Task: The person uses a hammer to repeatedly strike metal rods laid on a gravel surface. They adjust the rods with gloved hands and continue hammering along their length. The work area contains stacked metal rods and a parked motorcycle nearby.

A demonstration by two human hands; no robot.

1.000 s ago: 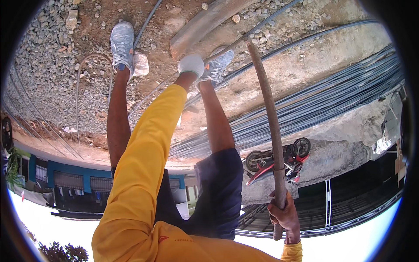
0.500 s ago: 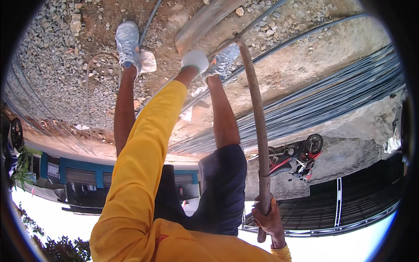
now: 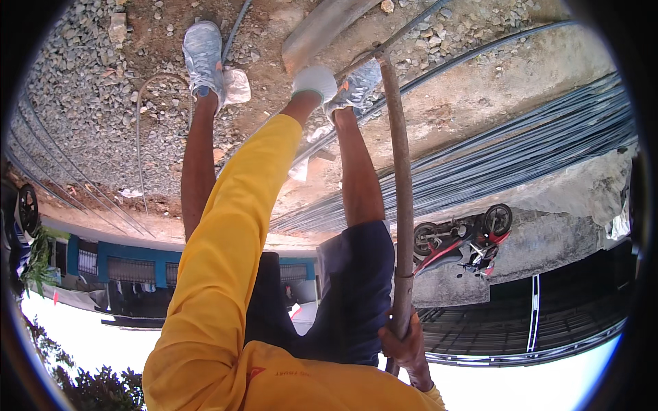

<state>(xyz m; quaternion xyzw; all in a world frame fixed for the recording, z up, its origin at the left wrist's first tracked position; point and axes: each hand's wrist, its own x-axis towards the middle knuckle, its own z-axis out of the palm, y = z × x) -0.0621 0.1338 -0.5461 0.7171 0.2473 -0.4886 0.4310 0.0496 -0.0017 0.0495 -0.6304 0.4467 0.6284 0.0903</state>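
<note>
My left hand (image 3: 315, 82), in a pale knitted glove, is low by my right shoe and closed around a thin steel bar (image 3: 356, 65); its fingers are mostly hidden beneath the glove's back. The bar slants up to the far right through the head of a long rebar bending lever (image 3: 399, 171). That lever has a rusty pipe handle and runs from the bar back toward me. My bare right hand (image 3: 406, 342) grips its near end, beside my right thigh.
A bundle of long steel rods (image 3: 521, 154) lies to the right. Gravel (image 3: 75, 89) covers the left ground, with a bent rod (image 3: 140, 130) on it. A wooden beam (image 3: 322, 31) lies at the far middle. A red motorcycle (image 3: 466, 241) stands behind, at right.
The near end of the lever has swung left with my right hand, closer to my thigh. My gloved left hand stays at the bar; the whole view has shifted slightly.
</note>
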